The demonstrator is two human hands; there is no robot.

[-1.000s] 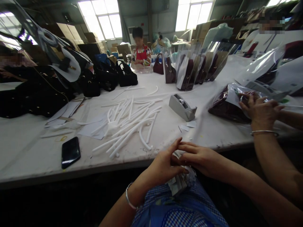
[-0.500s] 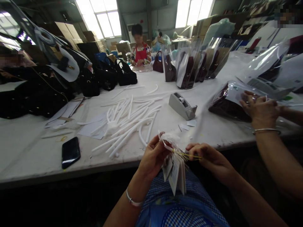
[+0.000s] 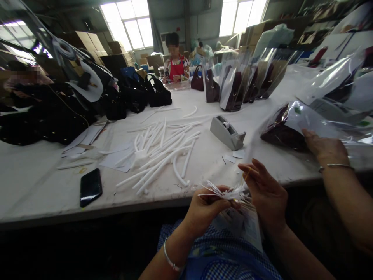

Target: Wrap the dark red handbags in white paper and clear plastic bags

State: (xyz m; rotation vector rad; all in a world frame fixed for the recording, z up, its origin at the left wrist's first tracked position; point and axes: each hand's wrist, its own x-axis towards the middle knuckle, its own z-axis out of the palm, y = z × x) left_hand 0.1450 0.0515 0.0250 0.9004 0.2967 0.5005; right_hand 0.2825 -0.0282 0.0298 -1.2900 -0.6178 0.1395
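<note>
Close to my lap, my left hand [image 3: 204, 208] is closed around the string end of a bundle of hang tags [image 3: 253, 225]. White strings [image 3: 223, 191] fan out above its fingers, and the pale cards hang below, partly hidden by my hands. To the right, my right hand [image 3: 266, 194] pinches a thin yellow rubber band [image 3: 247, 173] between thumb and fingers, raised beside the strings. Just beyond my hands, small white paper pieces [image 3: 230, 158] lie on the table in front of a grey tape dispenser [image 3: 227, 133].
White foam tubes [image 3: 159, 155] lie heaped mid-table, with a black phone [image 3: 91, 188] to their left. Black handbags [image 3: 157, 91] line the left; dark red bags in clear plastic [image 3: 233, 89] stand behind. A co-worker's hand [image 3: 326, 149] rests by a wrapped bag [image 3: 287, 130].
Both my hands have shifted right with the tags, and the strings now point up and spread. My right hand has risen with the rubber band. The co-worker's hand has moved on the wrapped bag.
</note>
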